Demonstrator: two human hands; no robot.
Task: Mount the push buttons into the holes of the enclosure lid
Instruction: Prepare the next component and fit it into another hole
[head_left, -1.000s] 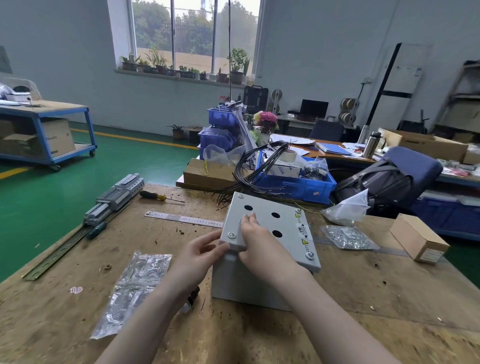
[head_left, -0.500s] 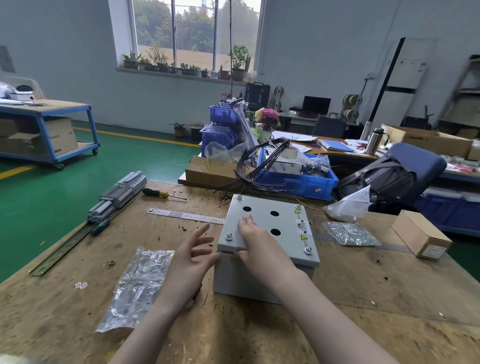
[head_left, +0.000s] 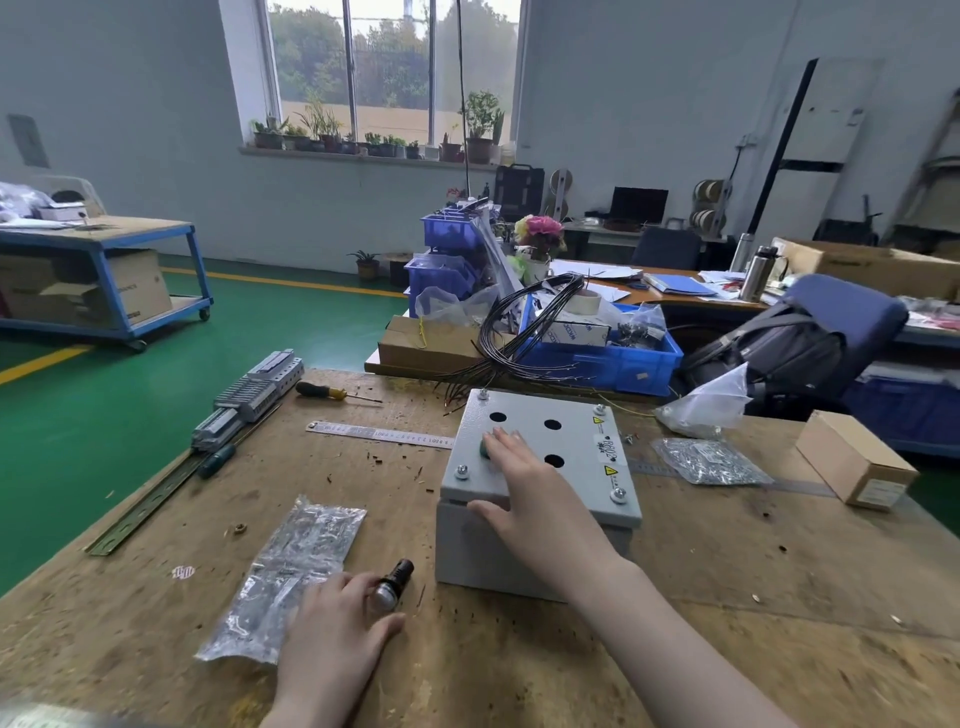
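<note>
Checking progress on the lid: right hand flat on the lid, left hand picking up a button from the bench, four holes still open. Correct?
Not quite. The head view shows three open holes in the lid; the fourth spot has a green button under the right hand. The rest holds: right hand flat on the lid, left hand on a button on the bench.
</note>
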